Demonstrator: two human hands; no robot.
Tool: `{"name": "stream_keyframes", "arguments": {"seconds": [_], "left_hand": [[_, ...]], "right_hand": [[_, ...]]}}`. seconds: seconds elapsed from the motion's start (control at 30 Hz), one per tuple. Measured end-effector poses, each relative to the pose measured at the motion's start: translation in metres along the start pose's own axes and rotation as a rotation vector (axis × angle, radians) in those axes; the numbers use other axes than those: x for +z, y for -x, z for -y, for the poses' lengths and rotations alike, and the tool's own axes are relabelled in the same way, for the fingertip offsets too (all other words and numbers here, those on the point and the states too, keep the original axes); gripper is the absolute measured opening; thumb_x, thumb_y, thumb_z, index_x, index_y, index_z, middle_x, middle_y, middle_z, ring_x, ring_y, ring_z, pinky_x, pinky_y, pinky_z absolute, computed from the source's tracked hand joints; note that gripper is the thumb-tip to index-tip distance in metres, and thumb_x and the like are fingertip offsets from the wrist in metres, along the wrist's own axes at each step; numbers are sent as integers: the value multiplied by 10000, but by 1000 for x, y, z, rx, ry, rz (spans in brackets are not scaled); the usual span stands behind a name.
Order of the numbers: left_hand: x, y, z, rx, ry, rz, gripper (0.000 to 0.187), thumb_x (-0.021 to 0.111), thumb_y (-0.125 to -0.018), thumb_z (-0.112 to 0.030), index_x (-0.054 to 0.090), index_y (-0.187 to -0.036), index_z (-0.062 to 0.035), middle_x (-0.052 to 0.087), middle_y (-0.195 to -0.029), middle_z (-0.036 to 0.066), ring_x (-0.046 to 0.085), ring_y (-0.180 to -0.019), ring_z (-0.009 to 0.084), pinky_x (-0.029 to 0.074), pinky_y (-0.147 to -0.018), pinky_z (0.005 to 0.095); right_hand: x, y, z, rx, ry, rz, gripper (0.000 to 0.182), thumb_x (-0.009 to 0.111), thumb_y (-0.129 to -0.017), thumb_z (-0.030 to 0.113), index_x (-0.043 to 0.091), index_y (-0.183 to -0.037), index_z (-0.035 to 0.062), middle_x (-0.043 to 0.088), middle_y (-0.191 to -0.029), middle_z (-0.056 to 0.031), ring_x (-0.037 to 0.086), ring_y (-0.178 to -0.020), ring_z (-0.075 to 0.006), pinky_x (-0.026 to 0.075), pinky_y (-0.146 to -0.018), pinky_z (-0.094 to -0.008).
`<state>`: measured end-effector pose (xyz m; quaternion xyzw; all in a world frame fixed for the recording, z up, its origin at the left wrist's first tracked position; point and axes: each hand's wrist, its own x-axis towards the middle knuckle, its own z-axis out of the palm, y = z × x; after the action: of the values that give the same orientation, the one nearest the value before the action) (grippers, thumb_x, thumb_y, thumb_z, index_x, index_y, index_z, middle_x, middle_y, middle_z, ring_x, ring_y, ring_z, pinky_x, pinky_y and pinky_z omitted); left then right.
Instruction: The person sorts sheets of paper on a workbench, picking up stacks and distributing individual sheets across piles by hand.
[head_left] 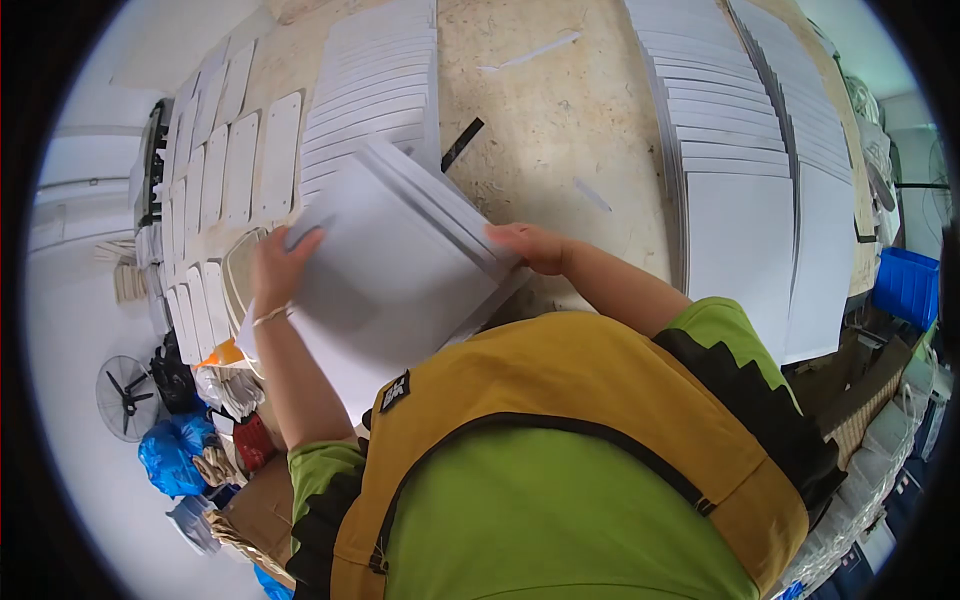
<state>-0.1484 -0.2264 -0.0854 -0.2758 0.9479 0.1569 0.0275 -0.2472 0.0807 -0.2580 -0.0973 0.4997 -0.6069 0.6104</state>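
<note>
Grips a loose stack of white paper sheets (390, 270) in both hands, close in front of the mustard-yellow apron (580, 355), tilted at an angle over the near side of the pale, stained table (550, 100). Closes the left hand (281, 262) around the left edge, with the thumb over the top face. Pinches the right edge with the right hand (530, 248), with the layers slightly fanned beside it. Just beyond the stack, has a long row of overlapping white sheets (370, 110) on the table, with a flat black strip (462, 144) near its right side. Farther left, shows narrow white panels with rounded corners (282, 155) in rows, and nearer, an orange pointed nozzle (224, 353). Well to the right of the stack, shows two more columns of overlapping white sheets (735, 220) side by side. Beyond the table's right edge, shows a blue plastic bin (907, 286).
</note>
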Motion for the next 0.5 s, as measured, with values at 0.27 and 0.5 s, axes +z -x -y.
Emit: {"name": "stream_keyframes", "arguments": {"seconds": [0.27,0.5], "left_hand": [[-136,112,72,-109,-63,-790,394,679,-772,-287,614,-972,46,630,-708,160,516,-554,160,429,-537,311],[-132,114,45,-140,-309,-547,375,652,-792,-337,624,-942,5,591,-610,140,459,-475,127,374,-445,307]], "right_hand": [[22,-3,-3,-131,263,136,394,554,-863,385,584,-1080,57,627,-845,-63,596,-685,-137,480,-711,-283],[30,-12,8,-44,101,24,337,538,-881,335,583,-1055,49,621,-826,-55,588,-668,-126,478,-644,-265]]}}
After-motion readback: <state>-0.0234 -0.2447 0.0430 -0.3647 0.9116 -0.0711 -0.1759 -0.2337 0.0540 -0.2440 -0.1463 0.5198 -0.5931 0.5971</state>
